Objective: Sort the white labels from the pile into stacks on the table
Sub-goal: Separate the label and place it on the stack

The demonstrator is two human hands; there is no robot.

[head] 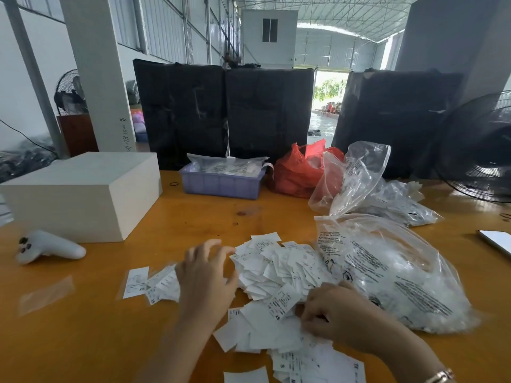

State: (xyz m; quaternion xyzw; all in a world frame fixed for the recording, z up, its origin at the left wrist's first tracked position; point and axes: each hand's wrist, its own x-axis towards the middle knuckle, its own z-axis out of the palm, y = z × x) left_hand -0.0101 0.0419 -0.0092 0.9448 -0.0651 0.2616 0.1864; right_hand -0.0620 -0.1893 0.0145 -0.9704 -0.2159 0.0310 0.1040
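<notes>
Labels in pile: thin, light, floppy, slide easily; pinch one by an edge. Left hand hovers, fingers relaxed; right hand pinches a label.

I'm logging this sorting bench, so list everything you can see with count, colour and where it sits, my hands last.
label pile: one, white, table centre
sorted labels: a few, white, left of pile
clear bags: several, some printed, right of the pile and behind it
red bag: one, behind pile
crate: one, lilac, table rear, holds packets
white block: one, rear left
controller: one, white, left edge
fan: one, black, far right
black bundles: three, behind the table
table: one, orange wood
left hand: fingers relaxed, at the pile's left edge
right hand: fingers curled into labels, front of pile
</notes>
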